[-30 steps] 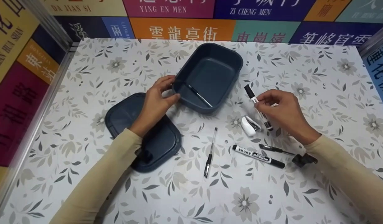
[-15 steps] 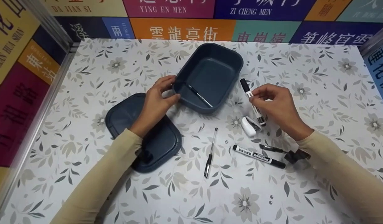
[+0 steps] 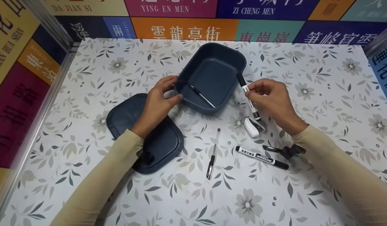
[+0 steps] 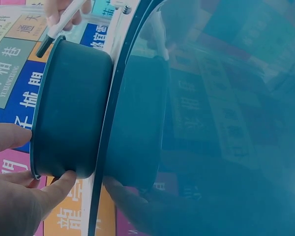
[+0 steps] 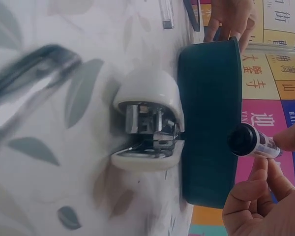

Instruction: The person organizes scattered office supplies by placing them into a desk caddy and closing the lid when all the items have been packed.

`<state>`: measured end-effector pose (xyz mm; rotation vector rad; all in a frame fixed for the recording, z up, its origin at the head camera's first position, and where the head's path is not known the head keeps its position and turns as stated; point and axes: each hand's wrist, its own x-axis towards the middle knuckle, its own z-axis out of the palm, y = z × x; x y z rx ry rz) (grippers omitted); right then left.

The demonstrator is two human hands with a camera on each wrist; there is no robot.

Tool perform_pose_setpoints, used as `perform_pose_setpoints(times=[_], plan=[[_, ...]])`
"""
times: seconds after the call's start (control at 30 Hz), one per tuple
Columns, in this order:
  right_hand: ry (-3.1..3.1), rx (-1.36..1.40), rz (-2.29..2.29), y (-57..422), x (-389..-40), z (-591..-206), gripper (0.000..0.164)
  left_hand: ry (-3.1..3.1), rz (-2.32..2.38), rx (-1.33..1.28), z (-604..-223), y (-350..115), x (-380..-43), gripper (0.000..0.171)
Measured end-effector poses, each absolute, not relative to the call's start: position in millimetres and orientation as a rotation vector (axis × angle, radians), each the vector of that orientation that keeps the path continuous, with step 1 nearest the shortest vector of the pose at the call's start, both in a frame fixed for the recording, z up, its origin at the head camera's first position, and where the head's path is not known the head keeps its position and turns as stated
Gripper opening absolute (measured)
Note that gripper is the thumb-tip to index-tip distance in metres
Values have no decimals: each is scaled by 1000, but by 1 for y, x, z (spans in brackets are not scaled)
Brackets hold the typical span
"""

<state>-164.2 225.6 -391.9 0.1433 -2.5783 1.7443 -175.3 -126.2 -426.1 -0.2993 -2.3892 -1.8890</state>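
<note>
Behind the table, printed wall panels [image 3: 181,29] carry large characters and romanised place names. Next in size comes the tabletop [image 3: 168,204], covered in a grey floral print. Toward its far side sits a dark blue rectangular box [image 3: 215,75], lidless and upright. Its matching lid [image 3: 163,141] lies nearer and to the left, partly hidden beneath the left forearm. The left hand [image 3: 160,103] holds the box's near left corner, thumb and fingers spread apart and bent around the wall. Beside the box's right side, the right hand [image 3: 270,97] is closed to a pinch, thumb and fingertips gripping a white marker [image 3: 252,105]. That marker slants, black cap near the right rim; whether they touch cannot be told. A second marker [image 3: 262,157] lies nearer on the table. Between the two is a white mini stapler [image 3: 252,127]. Slimmest are the pens: one dark pen [image 3: 201,95] inside the box, one clear-barrelled gel pen [image 3: 213,153] by the lid, and one black pen [image 3: 272,148] partly hidden near the right wrist.
</note>
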Motion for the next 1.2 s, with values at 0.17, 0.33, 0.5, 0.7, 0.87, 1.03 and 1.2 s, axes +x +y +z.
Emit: perform_pose_setpoints(times=[0.17, 0.33, 0.5, 0.7, 0.87, 1.03, 1.2], plan=[[-2555, 170, 1758, 219, -170, -387, 19, -2383, -1903, -298, -427, -126, -175, 60], [-2526, 186, 1786, 213, -176, -384, 19, -2370, -1924, -299, -427, -125, -176, 59], [-2527, 172, 1787, 207, -182, -382, 17, -2363, -1929, -297, -426, -125, -176, 59], [-2519, 164, 1783, 199, -190, -380, 11, -2374, -1911, -297, -426, -126, -175, 59], [-2524, 193, 1768, 192, -194, -376, 12, -2408, -1883, -286, -425, -126, -174, 58], [-2513, 231, 1780, 185, -198, -373, 15, -2415, -1866, -285, -425, -126, -175, 58], [-2501, 230, 1797, 180, -202, -371, 16, -2398, -1877, -290, -426, -125, -176, 58]])
